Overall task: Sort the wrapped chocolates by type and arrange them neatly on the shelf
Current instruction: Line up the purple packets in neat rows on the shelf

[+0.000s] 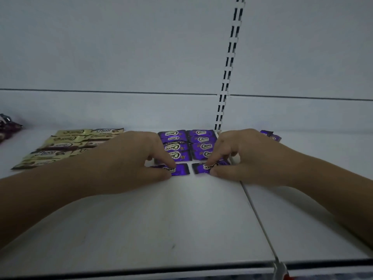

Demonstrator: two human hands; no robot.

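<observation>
Purple Choco block point(188, 145) mostly laid, gold rows point(66, 145) done. Left hand point(129, 158) pinches front-left purple packet point(173, 169), right hand point(240, 156) pinches front-right packet point(203, 168). Strays at far right point(270, 135) and left edge point(9, 126) remain.

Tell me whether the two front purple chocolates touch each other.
Apart. The head view shows a strip of white shelf between the left front purple chocolate and the right front purple chocolate.

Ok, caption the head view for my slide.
Left hand and right hand each set a purple chocolate on the shelf, beside gold bars.
</observation>
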